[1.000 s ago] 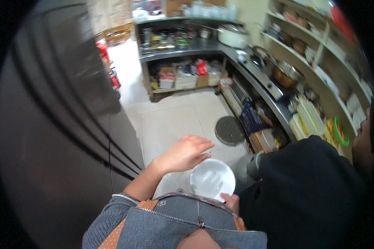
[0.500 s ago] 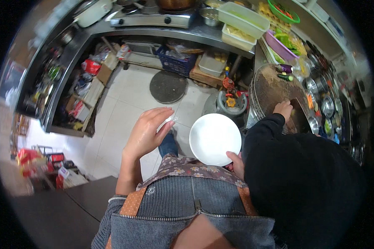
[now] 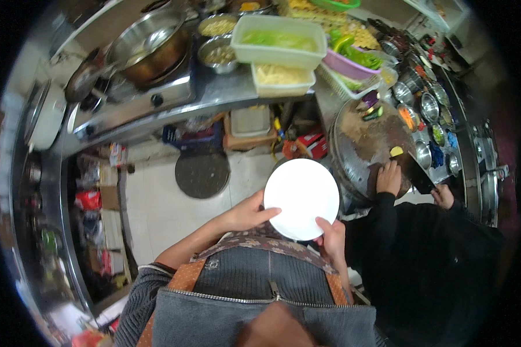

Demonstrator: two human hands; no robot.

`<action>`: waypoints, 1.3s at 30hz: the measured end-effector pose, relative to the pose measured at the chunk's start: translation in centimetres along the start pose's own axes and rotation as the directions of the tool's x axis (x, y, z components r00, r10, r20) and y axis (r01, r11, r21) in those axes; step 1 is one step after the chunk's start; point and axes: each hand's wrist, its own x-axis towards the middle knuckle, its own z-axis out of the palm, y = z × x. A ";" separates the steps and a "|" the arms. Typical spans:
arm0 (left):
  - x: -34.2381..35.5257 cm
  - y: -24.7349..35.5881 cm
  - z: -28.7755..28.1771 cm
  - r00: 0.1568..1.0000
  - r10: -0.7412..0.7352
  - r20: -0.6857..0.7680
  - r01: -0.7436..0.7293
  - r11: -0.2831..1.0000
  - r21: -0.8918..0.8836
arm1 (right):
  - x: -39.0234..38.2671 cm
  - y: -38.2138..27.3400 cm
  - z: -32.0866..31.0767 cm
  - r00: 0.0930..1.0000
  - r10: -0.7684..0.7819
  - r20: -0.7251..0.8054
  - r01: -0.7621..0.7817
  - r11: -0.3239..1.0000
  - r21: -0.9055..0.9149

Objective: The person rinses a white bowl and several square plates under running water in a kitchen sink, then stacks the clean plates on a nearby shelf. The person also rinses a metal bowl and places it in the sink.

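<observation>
A round white plate (image 3: 302, 196) is held level in front of my apron. My left hand (image 3: 250, 213) grips its left rim, thumb on top and fingers underneath. My right hand (image 3: 330, 236) pinches the near right rim, thumb on the upper face. Nothing lies on the plate. To my right a co-worker in black stands at a round wooden chopping board (image 3: 359, 133). One of the co-worker's hands (image 3: 389, 178) rests on the board, while the other holds a dark cleaver (image 3: 415, 172). A small yellow piece (image 3: 396, 151) lies by the blade, with eggplant pieces (image 3: 371, 113) farther back.
Ahead, a steel counter carries a gas stove with a large pot (image 3: 150, 49), bowls (image 3: 219, 53), stacked plastic tubs (image 3: 279, 43) and a purple basket of green peppers (image 3: 353, 62). A dark round mat (image 3: 201, 172) lies on the tiled floor. Metal bowls (image 3: 429, 106) crowd the right counter.
My left hand has come right and taken hold of the plate's rim. My view has turned to the right, bringing more of the chopping board and the cleaver into sight.
</observation>
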 end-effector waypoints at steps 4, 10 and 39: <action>6.7 2.3 -2.9 0.998 0.018 0.061 -0.013 0.995 -0.097 | 2.6 -3.0 1.5 0.993 -0.108 -0.044 0.108 0.994 0.016; 16.3 13.0 -9.3 0.988 -0.016 0.155 0.047 0.979 -0.197 | 4.9 -9.1 2.1 0.953 -0.290 0.087 0.244 0.907 0.342; 81.0 68.6 -32.6 0.816 0.523 -0.245 -0.577 0.722 -0.382 | 12.5 -15.2 12.1 0.579 0.214 -0.786 0.360 0.798 0.483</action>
